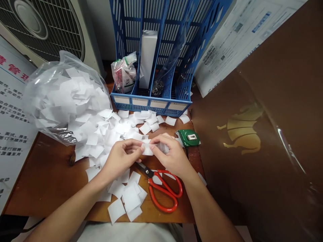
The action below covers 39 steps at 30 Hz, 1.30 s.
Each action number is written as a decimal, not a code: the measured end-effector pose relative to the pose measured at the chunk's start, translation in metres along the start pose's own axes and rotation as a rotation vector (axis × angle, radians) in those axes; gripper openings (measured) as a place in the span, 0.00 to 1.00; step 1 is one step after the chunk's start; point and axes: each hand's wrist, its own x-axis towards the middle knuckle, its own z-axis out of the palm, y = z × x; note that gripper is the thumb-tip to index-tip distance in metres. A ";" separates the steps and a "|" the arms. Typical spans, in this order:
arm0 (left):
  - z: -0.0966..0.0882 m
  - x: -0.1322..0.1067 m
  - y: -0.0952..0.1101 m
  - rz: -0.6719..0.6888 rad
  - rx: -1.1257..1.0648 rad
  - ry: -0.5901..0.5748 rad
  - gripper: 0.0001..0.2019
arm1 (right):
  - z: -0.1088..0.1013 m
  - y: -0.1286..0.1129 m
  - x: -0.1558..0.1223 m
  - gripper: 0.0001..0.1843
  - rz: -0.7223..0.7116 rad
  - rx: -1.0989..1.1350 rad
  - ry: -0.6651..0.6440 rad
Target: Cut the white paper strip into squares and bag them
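Between my two hands, above the middle of the wooden table (50, 188), is a small white paper slip (147, 150). The thumb and fingers of my left hand (123, 154) pinch its left side. My right hand (171, 153) grips its right side, thumb in front, with part of the slip hidden. Just below my hands lie scissors (165, 191) with red handles, their blades partly covered by my left hand and paper. A loose pile of white paper slips (106, 131) spreads left of my hands, and another cluster of slips (131, 196) lies nearer the front edge.
A clear plastic bag (37, 90) full of slips bulges at the left. Behind stands a blue file rack (151, 102) holding a white box (148, 57) and a small packet (124, 74). A green tape measure (188, 137) sits right of my hands. A fan (50, 30) stands back left.
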 end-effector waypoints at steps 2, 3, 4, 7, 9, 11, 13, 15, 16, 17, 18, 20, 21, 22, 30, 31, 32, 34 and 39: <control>0.000 0.001 0.000 0.016 0.029 -0.036 0.17 | -0.001 -0.001 0.000 0.03 -0.026 -0.016 -0.026; 0.000 0.001 -0.001 0.030 0.049 -0.051 0.18 | -0.001 -0.002 0.000 0.04 -0.038 -0.023 -0.038; 0.000 0.001 -0.001 0.045 0.071 -0.061 0.18 | -0.001 -0.002 0.000 0.04 -0.050 -0.029 -0.050; -0.002 0.000 0.000 0.074 0.122 -0.059 0.18 | -0.002 -0.003 -0.001 0.04 -0.069 -0.021 -0.056; -0.003 -0.002 0.002 0.072 0.129 -0.053 0.18 | -0.002 -0.001 -0.001 0.03 -0.066 -0.005 -0.043; -0.003 -0.003 0.005 0.063 0.123 -0.049 0.18 | -0.002 0.002 0.000 0.02 -0.060 0.004 -0.025; -0.003 -0.004 0.008 0.053 0.117 -0.045 0.17 | -0.003 0.005 0.002 0.07 -0.076 0.010 -0.007; -0.004 -0.004 0.009 0.050 0.124 -0.033 0.16 | -0.006 0.004 0.003 0.09 -0.103 0.025 0.019; -0.004 -0.004 0.009 0.052 0.131 -0.024 0.15 | -0.008 0.002 0.002 0.09 -0.114 0.032 0.038; -0.004 -0.004 0.008 0.055 0.136 -0.019 0.15 | -0.010 -0.002 0.000 0.08 -0.120 0.031 0.062; -0.004 -0.003 0.006 0.060 0.140 -0.014 0.15 | -0.013 -0.007 -0.004 0.07 -0.120 0.019 0.084; -0.005 -0.003 0.003 0.080 0.145 -0.005 0.15 | -0.018 -0.022 -0.020 0.06 -0.094 -0.047 0.085; -0.005 -0.003 0.001 0.096 0.150 -0.001 0.15 | -0.021 -0.029 -0.031 0.06 -0.062 -0.094 0.040; -0.005 -0.002 0.000 0.112 0.162 0.005 0.15 | -0.022 -0.036 -0.044 0.06 -0.012 -0.152 -0.038; -0.008 0.000 0.000 0.128 0.243 0.043 0.14 | 0.012 -0.041 -0.112 0.25 0.282 -0.475 -0.209; -0.008 0.000 0.001 0.118 0.228 0.041 0.15 | 0.018 -0.039 -0.113 0.26 0.290 -0.496 -0.161; -0.008 0.001 0.002 0.110 0.211 0.035 0.15 | 0.024 -0.038 -0.112 0.27 0.294 -0.520 -0.116; -0.008 0.002 0.004 0.098 0.187 0.025 0.16 | 0.032 -0.037 -0.110 0.26 0.298 -0.569 -0.048; -0.009 0.004 0.006 0.078 0.170 0.008 0.18 | 0.029 -0.037 -0.113 0.23 0.321 -0.582 -0.005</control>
